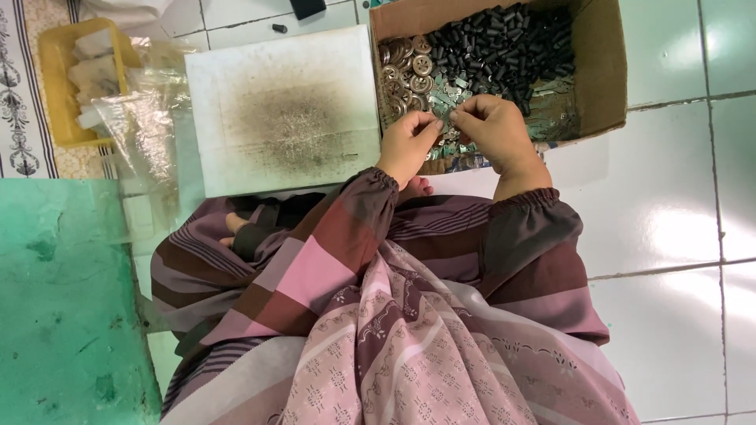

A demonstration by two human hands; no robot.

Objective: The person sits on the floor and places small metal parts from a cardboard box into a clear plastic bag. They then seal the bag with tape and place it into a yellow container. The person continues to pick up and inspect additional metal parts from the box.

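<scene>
A small metal part (446,118) sat pinched between the fingertips of both hands, just above the near edge of the box (600,71); its shape was too small to tell; the left hand (409,143) had its grip closed on the part with thumb and forefinger; the right hand (494,130) was closed on it likewise from the other side, knuckles toward the box's middle.

Beneath the hands lay flat silvery metal pieces (453,149) along the box's near edge; round metal discs (405,75) were heaped at its left side; black cylinders (504,43) filled the far part.

Just left of the box, touching it, lay a white board (236,71) with a dark smudge at its middle; further left on the tiled floor (677,197) were clear plastic bags (146,126) and a yellow basket (55,86) holding pale pieces; a green mat (63,315) covered the floor's near left corner; the person's striped sleeves and patterned cloth filled the near side.
</scene>
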